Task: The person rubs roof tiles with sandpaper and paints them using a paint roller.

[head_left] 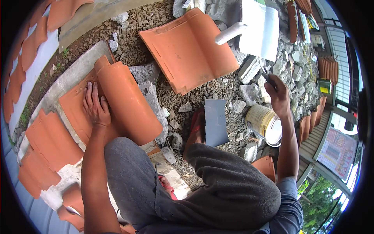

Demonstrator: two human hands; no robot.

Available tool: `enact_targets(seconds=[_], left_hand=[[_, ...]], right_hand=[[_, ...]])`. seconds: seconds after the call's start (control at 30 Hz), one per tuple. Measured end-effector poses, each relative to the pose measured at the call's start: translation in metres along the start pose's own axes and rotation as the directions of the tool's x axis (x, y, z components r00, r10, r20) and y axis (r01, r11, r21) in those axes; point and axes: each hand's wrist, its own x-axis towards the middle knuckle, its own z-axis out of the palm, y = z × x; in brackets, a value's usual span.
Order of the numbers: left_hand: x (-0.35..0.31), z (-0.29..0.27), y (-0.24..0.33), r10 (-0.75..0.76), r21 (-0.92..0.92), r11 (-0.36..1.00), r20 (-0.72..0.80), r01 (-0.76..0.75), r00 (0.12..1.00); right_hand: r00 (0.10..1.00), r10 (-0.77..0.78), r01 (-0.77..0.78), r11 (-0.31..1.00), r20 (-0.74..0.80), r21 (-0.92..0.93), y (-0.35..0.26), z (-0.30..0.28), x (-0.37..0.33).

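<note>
Leftmost, the left hand (pixel 95 107) lies flat, fingers spread, on a curved clay tile (pixel 124 101) resting against a concrete ledge (pixel 68 80). Past loose rubble (pixel 183 107), another tile (pixel 189 48) and a paint tin (pixel 265 124), the right hand (pixel 278 93) pinches a thin tool (pixel 266 75), its grip closed.

The right hand (pixel 277 93) closes round a thin dark tool (pixel 266 76) at centre right of the frame, but the fingers cover most of it, and what shows is too small to tell what kind of tool it is. The tin can (pixel 265 124) below that hand tips its open mouth partly away, so its contents cannot be seen, and the person's knee hides the lower edge of the grey sheet (pixel 215 121) at mid-frame. At lower left the row of orange roof tiles (pixel 39 156) is cut off by the dark rim, and the left hand (pixel 95 107) covers part of the curved tile (pixel 128 105) it lies on.
</note>
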Motion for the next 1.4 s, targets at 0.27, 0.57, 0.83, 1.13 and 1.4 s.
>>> enact_targets(seconds=[0.27,0.57,0.83,1.13,1.4], left_hand=[[-0.003,-0.001,-0.004,-0.042,-0.041,0.998,0.027,0.044,0.999],[-0.001,0.001,0.000,0.012,-0.012,1.000,0.015,-0.012,1.000],[-0.001,0.003,0.000,0.012,-0.023,1.000,-0.031,-0.012,0.999],[0.000,0.004,-0.004,0.041,-0.024,0.999,-0.042,-0.042,0.998],[-0.001,0.004,0.000,0.041,-0.019,0.999,-0.026,-0.041,0.999]], right_hand=[[0.455,-0.869,0.841,0.349,0.191,-0.414,-0.028,0.001,0.102],[0.669,-0.580,0.739,0.585,0.465,-0.334,-0.051,0.079,0.133],[0.694,-0.502,0.717,0.543,0.516,-0.436,-0.014,0.026,0.178],[0.744,-0.484,0.657,0.656,0.461,-0.371,-0.029,0.080,0.177],[0.688,-0.580,0.698,0.693,0.436,-0.180,-0.065,0.090,0.168]])
